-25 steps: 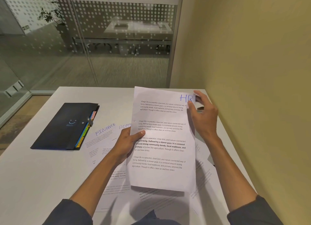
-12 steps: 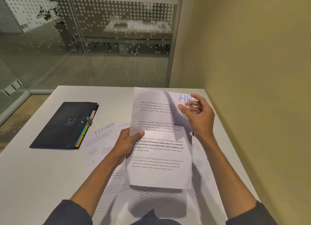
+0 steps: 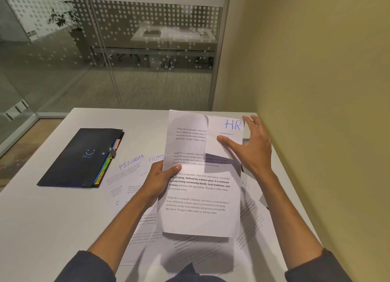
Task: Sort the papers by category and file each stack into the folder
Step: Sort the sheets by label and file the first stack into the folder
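White paper is the matter in hand: a small stack of printed sheets is held up over the near-right part of the worktop, the left hand pinching its left edge, thumb on the front and fingers hidden behind. The right hand has its fingers spread and loosely straight, thumb resting on the HR-marked sheet at the stack's far right corner, where a front sheet bends aside. This looks like the sorting step, gathering HR pages before any filing. Loose papers lie scattered beneath and to the right; sheets headed FINANCE and ADMI lie left of the stack. The dark folder lies closed at far left, well apart, coloured tabs showing. Next, probably, squaring the stack and picking another HR page
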Demonstrator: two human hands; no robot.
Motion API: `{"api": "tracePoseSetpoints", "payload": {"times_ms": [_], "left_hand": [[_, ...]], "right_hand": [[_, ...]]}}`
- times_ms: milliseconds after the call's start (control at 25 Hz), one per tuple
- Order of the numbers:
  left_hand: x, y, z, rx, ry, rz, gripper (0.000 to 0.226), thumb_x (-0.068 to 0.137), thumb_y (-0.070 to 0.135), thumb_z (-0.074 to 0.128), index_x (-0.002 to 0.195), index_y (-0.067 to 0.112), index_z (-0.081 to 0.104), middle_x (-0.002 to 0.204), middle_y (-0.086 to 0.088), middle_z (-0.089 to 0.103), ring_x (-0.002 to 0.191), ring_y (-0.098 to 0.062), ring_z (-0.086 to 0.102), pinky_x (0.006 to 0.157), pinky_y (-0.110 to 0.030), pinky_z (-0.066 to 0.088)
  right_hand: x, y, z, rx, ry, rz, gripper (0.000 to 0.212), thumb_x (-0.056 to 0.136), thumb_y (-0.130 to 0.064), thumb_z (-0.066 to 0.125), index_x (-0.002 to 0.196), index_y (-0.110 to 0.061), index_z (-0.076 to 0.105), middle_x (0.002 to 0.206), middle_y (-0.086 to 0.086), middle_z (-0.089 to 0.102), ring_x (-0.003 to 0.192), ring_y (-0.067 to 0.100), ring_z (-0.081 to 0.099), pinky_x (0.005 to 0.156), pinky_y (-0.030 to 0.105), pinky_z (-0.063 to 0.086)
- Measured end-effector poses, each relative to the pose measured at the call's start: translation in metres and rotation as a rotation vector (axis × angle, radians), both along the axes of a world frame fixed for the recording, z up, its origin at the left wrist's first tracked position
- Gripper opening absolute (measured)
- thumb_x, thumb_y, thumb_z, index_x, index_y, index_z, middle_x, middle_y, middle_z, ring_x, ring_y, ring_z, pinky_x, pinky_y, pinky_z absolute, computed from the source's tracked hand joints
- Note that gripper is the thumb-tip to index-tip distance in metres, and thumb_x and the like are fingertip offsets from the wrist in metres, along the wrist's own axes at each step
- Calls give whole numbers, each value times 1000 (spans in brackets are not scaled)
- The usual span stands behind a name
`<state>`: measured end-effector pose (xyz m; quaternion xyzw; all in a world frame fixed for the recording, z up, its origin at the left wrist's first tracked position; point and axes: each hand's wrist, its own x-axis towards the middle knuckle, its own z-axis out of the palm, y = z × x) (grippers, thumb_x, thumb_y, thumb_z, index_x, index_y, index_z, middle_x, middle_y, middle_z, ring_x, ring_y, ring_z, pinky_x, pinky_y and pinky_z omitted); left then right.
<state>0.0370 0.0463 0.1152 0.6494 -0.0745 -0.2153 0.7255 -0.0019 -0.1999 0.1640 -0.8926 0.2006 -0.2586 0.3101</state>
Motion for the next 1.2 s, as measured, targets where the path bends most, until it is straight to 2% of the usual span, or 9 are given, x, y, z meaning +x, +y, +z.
{"api": "tracePoseSetpoints", "payload": {"times_ms": [200,480,560,720,880,960,1000,1120,1200], "left_hand": [[0,0,2,6,-2,1,16,94,6,55,99,15,68,92,-1,76,80,-18,73,65,-26,57],[0,0,2,1,-2,3,16,94,6,56,101,14,68,94,-3,76,82,-20,73,70,-29,59],[0,0,2,-9,-5,0,17,94,6,56,101,14,68,95,-4,76,84,-21,73,72,-31,59],[-1,1,0,-20,-6,-15,18,94,5,55,104,12,67,98,-5,75,85,-21,73,72,-30,59],[-1,1,-1,-12,-5,-6,17,94,5,55,103,12,68,96,-4,76,85,-20,73,71,-29,59],[1,1,-1,-15,1,2,17,94,5,56,103,12,68,96,-5,76,84,-21,73,70,-28,58],[2,1,-2,-17,2,2,17,93,5,56,103,11,68,97,-5,75,85,-21,73,70,-29,58],[3,1,-3,-23,0,-4,17,93,5,56,105,10,68,99,-6,75,86,-22,72,73,-31,59],[2,0,-3,-32,2,-5,18,93,5,56,105,10,68,99,-6,75,87,-22,72,75,-32,59]], "right_hand": [[-1,1,-6,-131,-40,7,87,75,-76,54,143,-23,47,157,-1,33,142,21,33,115,50,29],[-1,4,-6,-211,-103,3,73,84,-67,48,139,-20,51,148,2,46,131,21,46,109,46,35],[-1,4,-5,-164,-157,9,62,87,-56,51,134,-18,56,137,3,56,122,21,53,103,43,40],[-2,6,4,1,-374,-10,31,91,-35,59,111,-13,68,100,1,71,84,14,65,78,38,54],[-3,5,8,98,-441,-25,25,89,-24,71,110,-11,67,86,2,74,78,14,69,70,8,47],[-3,6,7,113,-455,-27,27,89,-24,71,112,-11,67,88,6,76,80,16,71,69,2,44],[-3,7,6,101,-454,-26,27,90,-26,70,112,-11,67,90,7,76,81,18,72,70,6,48],[-4,9,1,1,-462,-19,29,92,-35,57,106,-12,67,94,5,76,79,24,72,70,41,59],[-3,9,-2,-61,-469,-21,29,90,-34,52,100,-12,69,99,3,75,78,26,69,71,46,57]]}}
